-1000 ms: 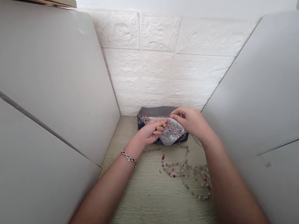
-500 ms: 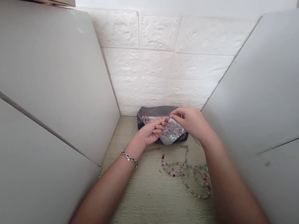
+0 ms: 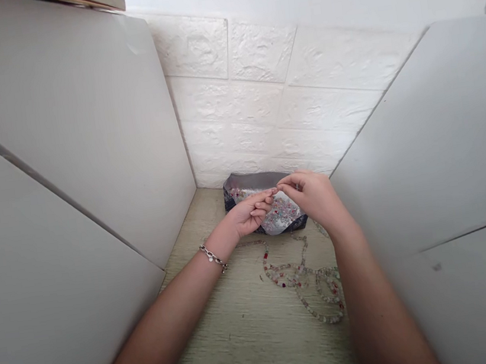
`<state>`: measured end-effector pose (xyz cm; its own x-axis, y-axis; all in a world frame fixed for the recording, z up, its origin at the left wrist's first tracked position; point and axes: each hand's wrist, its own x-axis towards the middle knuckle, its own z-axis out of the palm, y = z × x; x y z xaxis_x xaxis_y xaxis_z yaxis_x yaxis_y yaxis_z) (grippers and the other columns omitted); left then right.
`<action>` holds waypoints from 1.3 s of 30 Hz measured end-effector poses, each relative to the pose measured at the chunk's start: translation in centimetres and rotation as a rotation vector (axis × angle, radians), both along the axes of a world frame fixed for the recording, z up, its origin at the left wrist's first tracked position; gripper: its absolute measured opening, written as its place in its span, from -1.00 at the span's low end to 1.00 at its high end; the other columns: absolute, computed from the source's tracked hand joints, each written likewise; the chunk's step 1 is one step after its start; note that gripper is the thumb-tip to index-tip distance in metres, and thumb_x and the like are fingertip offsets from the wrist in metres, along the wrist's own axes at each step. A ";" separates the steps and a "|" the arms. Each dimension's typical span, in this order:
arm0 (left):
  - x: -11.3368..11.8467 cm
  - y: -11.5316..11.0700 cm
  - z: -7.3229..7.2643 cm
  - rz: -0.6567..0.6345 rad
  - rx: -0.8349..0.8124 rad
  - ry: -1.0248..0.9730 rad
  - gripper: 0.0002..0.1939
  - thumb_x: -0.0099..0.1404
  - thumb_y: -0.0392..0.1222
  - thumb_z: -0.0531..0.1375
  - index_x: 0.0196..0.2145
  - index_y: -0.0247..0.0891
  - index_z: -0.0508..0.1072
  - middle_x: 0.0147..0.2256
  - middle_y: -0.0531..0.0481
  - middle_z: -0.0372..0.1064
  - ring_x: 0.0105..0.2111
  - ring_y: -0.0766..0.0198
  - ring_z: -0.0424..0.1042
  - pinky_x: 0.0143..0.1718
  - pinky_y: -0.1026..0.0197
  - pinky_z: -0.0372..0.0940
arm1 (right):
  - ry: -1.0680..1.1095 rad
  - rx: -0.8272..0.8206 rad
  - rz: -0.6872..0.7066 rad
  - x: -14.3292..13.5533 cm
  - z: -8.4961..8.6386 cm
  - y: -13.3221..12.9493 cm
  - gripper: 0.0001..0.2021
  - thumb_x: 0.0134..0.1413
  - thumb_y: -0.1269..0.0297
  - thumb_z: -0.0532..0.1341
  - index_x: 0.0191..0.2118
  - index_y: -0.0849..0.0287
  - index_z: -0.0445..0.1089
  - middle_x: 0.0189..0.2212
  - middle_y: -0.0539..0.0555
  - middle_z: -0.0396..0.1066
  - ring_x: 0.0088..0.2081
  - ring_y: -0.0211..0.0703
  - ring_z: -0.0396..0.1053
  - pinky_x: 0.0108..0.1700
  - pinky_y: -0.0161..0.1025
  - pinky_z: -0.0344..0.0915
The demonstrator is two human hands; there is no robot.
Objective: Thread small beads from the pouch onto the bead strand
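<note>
At the centre of the frame, the open pouch [image 3: 265, 179] was set on the worktop [image 3: 245, 337], close to the white wall [image 3: 232, 100], with loose beads [image 3: 282, 215] spread inside it. Above the pouch's opening, the fingertips of the left hand [image 3: 251, 213] and the right hand [image 3: 311, 194] were brought together, almost or just touching. The fingers of each hand were drawn into a narrow pinch; whether a bead or thread was held could not be told at that size. The beaded strand [image 3: 284, 284] was left in loose loops below the pouch, lower right of centre, well apart from the fingers. Compared with a second earlier, the left fingertips had been raised slightly and closed up to the right ones, while the pouch and strand were left undisturbed.
</note>
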<state>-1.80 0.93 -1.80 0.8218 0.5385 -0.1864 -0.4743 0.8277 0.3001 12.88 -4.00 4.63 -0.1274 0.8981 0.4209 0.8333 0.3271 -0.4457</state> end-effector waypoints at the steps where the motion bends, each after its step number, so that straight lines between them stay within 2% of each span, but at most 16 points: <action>1: 0.0 0.0 0.0 0.001 0.002 -0.006 -0.74 0.26 -0.47 -0.10 -0.20 -0.45 0.33 -0.59 0.09 0.11 -0.73 0.60 0.07 -0.82 0.58 -0.10 | -0.001 0.000 0.000 0.0 0.0 0.0 -0.81 -0.02 0.35 0.07 -0.43 0.15 0.44 -0.47 0.01 0.39 -0.40 -0.26 0.28 -0.33 -0.31 0.14; 21: 0.0 -0.3 0.5 0.006 -0.040 -0.001 -0.76 0.25 -0.48 -0.10 -0.26 -0.42 0.32 -0.60 0.11 0.07 -0.73 0.60 0.06 -0.82 0.57 -0.11 | 0.006 -0.004 0.025 -0.1 -0.1 0.0 -0.80 -0.01 0.35 0.08 -0.43 0.12 0.46 -0.48 0.00 0.40 -0.39 -0.25 0.29 -0.32 -0.30 0.16; 30: 0.1 -0.2 0.4 0.007 0.035 0.026 -0.82 0.24 -0.48 -0.07 -0.38 -0.44 0.30 -0.60 0.11 0.08 -0.74 0.63 0.07 -0.82 0.58 -0.12 | 0.034 -0.036 0.061 0.1 -0.5 0.1 -0.81 -0.01 0.35 0.09 -0.38 0.12 0.48 -0.42 0.01 0.42 -0.37 -0.26 0.33 -0.28 -0.31 0.19; 39: 0.3 -0.2 0.1 0.015 0.094 0.064 -0.82 0.24 -0.45 -0.05 -0.43 -0.42 0.30 -0.62 0.13 0.07 -0.75 0.63 0.06 -0.82 0.58 -0.09 | -0.101 -0.035 0.055 0.2 -0.9 0.6 -0.76 0.01 0.37 0.06 -0.37 0.10 0.48 -0.42 0.04 0.41 -0.38 -0.22 0.32 -0.29 -0.27 0.18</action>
